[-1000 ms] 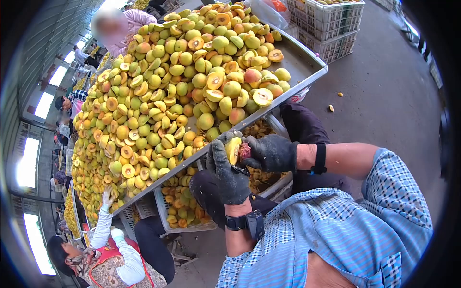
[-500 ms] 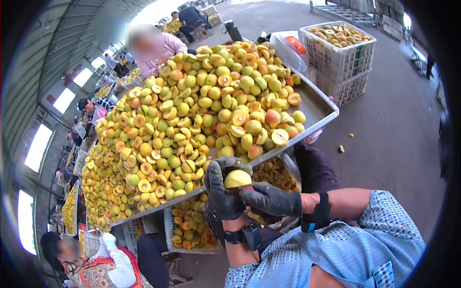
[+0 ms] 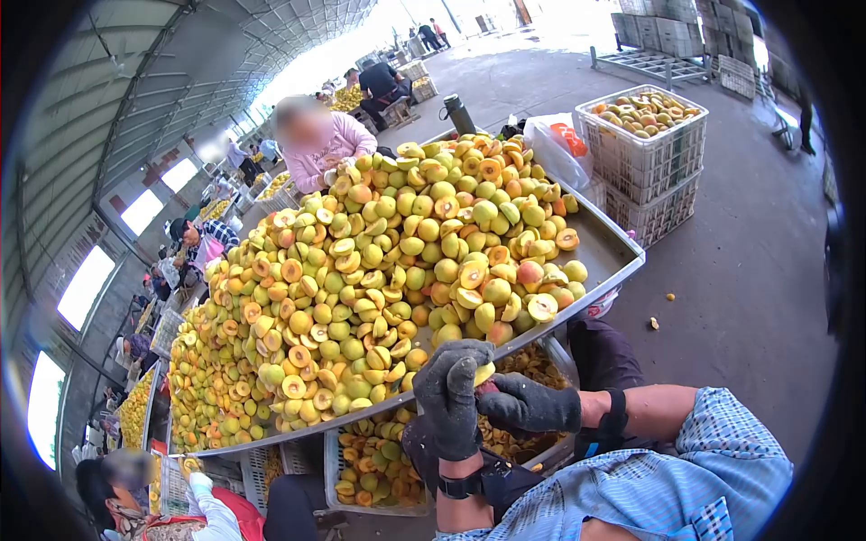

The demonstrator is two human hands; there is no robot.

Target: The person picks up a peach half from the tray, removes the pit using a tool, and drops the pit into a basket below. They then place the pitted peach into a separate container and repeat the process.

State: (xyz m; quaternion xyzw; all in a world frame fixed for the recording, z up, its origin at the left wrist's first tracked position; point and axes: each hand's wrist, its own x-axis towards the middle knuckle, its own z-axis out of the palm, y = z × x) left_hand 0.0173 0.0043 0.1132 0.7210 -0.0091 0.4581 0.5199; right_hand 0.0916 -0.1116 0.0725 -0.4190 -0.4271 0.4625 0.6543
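My left hand (image 3: 448,397), in a dark grey work glove, is closed round a yellow peach piece (image 3: 484,371); only a slice of it shows past the fingers. Close against it, my gloved right hand (image 3: 532,404) is closed, thumb toward the fruit. A small dark reddish thing (image 3: 488,388) shows at that thumb; I cannot make out what it is. Both hands are just off the near edge of a metal-rimmed table (image 3: 622,251) heaped with halved and whole peaches (image 3: 379,261). Below my hands stands a crate of fruit scraps (image 3: 521,442).
A crate of peaches (image 3: 370,464) sits under the table edge. Stacked white crates (image 3: 645,167) stand at the right beyond a plastic bag (image 3: 555,149) and dark flask (image 3: 458,114). Co-workers sit at the far side (image 3: 320,149) and lower left (image 3: 212,509). Fruit bits lie on the floor.
The view has tilted up, so the scene sits lower. My left fingers have closed further over the peach, which showed as a round yellow dome before. My right hand stays close against it.
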